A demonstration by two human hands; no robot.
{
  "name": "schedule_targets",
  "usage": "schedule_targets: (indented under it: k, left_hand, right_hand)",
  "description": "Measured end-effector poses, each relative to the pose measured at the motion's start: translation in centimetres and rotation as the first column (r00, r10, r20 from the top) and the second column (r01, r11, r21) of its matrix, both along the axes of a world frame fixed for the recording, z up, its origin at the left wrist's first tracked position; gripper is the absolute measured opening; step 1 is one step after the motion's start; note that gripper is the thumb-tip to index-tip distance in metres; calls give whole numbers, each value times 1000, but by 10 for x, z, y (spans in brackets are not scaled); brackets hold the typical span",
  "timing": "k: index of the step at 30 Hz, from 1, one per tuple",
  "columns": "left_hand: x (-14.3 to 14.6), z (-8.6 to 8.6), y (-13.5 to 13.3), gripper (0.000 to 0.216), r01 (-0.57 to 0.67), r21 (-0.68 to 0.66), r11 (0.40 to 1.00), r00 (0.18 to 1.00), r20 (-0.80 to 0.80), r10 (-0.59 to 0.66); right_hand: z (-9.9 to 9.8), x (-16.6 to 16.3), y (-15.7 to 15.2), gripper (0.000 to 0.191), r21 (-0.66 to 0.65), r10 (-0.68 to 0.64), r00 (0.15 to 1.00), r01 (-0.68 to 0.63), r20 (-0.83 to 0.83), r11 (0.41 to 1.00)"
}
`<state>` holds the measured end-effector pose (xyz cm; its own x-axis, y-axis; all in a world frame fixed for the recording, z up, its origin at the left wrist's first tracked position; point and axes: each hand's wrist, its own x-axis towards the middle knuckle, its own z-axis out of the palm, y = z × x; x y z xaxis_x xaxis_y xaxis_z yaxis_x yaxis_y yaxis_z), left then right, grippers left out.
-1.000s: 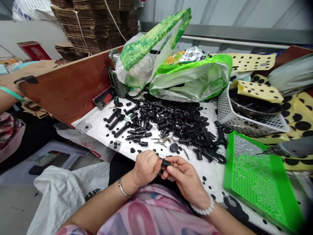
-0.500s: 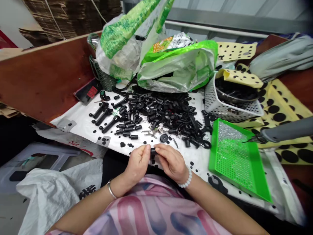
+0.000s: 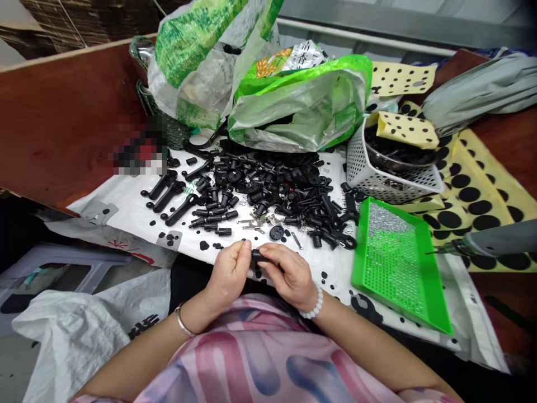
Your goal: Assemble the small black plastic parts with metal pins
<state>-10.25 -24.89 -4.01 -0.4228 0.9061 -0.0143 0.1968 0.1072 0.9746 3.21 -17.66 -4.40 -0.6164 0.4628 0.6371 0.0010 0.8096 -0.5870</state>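
Right hand (image 3: 289,275) pinches a small black cylindrical part (image 3: 258,256) between thumb and fingers, closing on it from the right. Left hand (image 3: 230,273) is curled in, thumb pressed down on the fingers, its thumb side right up against the part's left end — whether it also clamps that end is hidden. Part sits in the narrow gap between the two hands, just past the table's near edge side, over the lap. Long axis looks to run roughly side to side, across from one hand to the other; exact tilt too small to tell. Right hand has the surer hold; left is just beside or touching. Key relation, as judged: left end faces the left fist, so any push or twist would work along that sideways line. Beyond both hands, away from the body — heap of black parts (image 3: 268,184), with a black toothed disc (image 3: 277,233) and a thin metal strip (image 3: 296,240) at its near side. Green tray (image 3: 441,313) lies off to the right, well apart from the grip.
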Motion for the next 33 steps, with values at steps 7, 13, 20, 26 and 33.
schedule_targets:
  k: [7, 13, 20, 26, 33]
  left_hand:
    - [-4, -3, -1, 34, 20, 87, 996, 947, -320, 9]
    - [-17, -6, 1, 30, 186, 204, 961, 760, -650, -10]
    - [-22, -11, -3, 26, 341, 308, 888, 592, -805, 52]
    - [-19, -13, -6, 22, 329, 354, 876, 647, -759, 64]
    - [-3, -9, -10, 30, 125, 192, 973, 862, -508, -11]
  right_hand:
    - [-1, 0, -9, 16, -516, -42, 999, 37, 2, 856]
    - [8, -2, -9, 20, -895, 111, 991, -119, -78, 430]
    - [9, -3, -13, 27, -965, 98, 961, -257, -260, -42]
    - [7, -2, -19, 26, -957, 62, 955, -291, -288, 27]
    - [1, 3, -21, 15, -619, -14, 994, -56, -108, 783]
